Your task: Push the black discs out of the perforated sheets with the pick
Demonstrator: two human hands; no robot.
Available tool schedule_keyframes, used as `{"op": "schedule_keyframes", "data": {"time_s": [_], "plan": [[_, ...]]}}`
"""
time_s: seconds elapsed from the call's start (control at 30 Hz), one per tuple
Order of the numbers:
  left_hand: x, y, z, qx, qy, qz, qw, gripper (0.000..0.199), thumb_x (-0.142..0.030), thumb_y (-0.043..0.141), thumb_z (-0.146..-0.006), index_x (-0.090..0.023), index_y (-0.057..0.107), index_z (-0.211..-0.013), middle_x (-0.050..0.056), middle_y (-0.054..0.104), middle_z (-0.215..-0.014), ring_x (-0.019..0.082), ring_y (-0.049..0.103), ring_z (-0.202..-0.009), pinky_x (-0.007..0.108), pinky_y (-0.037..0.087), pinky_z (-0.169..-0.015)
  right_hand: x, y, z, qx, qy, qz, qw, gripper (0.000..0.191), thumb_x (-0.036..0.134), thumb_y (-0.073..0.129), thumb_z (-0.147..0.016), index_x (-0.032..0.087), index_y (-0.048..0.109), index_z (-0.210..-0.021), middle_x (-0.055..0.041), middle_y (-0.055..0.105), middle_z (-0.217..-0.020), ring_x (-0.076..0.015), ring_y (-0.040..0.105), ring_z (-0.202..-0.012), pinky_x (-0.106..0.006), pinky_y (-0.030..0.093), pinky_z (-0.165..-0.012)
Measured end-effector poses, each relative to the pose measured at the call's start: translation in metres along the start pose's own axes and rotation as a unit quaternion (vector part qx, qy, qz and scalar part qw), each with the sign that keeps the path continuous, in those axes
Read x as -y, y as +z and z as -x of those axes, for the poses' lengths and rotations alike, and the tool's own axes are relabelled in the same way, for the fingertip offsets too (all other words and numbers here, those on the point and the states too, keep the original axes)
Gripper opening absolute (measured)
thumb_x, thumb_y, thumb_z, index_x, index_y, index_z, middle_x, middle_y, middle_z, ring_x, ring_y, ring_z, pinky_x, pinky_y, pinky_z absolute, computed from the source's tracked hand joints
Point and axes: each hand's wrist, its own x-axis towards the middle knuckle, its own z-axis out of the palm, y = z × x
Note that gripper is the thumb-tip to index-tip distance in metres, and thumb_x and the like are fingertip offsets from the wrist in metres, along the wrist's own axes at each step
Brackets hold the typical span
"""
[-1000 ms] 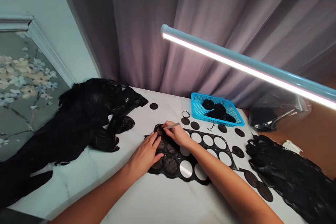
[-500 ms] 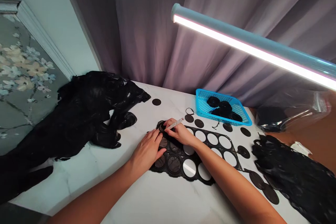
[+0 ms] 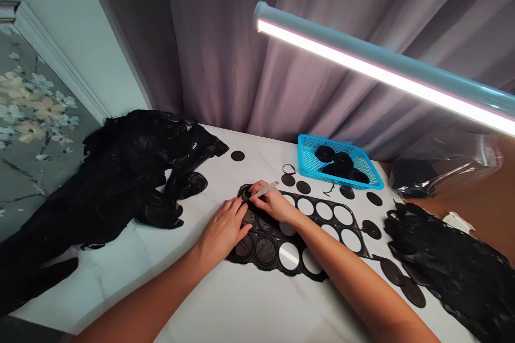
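A black sheet (image 3: pixel 276 261) with rows of round openings lies on the white table. Some of its circles are dark; others show white through. At its far left corner, my right hand (image 3: pixel 274 204) is closed round a slim white pen-like tool (image 3: pixel 267 189), whose tip is hidden behind the fingers, at a dark circle. Lying flat on the sheet's left edge, my left hand (image 3: pixel 222 229) has its fingers stretched out and its thumb apart. The left fingertips rest just beside the right hand.
A blue basket (image 3: pixel 303 169) with black pieces stands at the back. Loose dark discs (image 3: pixel 303 187) lie around the sheet. Black material is heaped at left (image 3: pixel 120 182) and right (image 3: pixel 450 273). A lit tube lamp (image 3: pixel 362 59) hangs above, before a curtain (image 3: pixel 225 53).
The view has shifted slightly. The right hand stays at the same corner with the tool tilted much as before, and the left hand keeps its place on the sheet.
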Motion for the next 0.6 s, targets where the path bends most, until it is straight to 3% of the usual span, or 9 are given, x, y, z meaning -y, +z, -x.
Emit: {"op": "schedule_keyframes", "data": {"time_s": [0.37, 0.6], "plan": [[0.002, -0.002, 0.000, 0.008, 0.002, 0.010, 1.000, 0.028, -0.027, 0.054, -0.093, -0.021, 0.052, -0.121, 0.010, 0.057, -0.125, 0.027, 0.054, -0.114, 0.042, 0.046, -0.097, 0.006, -0.003, 0.004, 0.013, -0.025, 0.019, 0.999, 0.008, 0.018, 0.051, -0.094, 0.021, 0.054, -0.087, -0.0066, 0.058, -0.103, -0.0193, 0.054, -0.094, -0.034, 0.046, -0.083], [0.005, 0.000, -0.002, 0.011, 0.009, -0.012, 1.000, 0.020, -0.023, 0.055, -0.092, -0.021, 0.055, -0.112, 0.007, 0.059, -0.114, 0.025, 0.055, -0.103, 0.040, 0.048, -0.091, 0.016, 0.012, 0.011, -0.007, -0.039, 0.141, 0.989, 0.013, 0.010, 0.051, -0.090, 0.022, 0.055, -0.092, -0.0105, 0.061, -0.109, -0.0248, 0.052, -0.100, -0.038, 0.044, -0.087]]}}
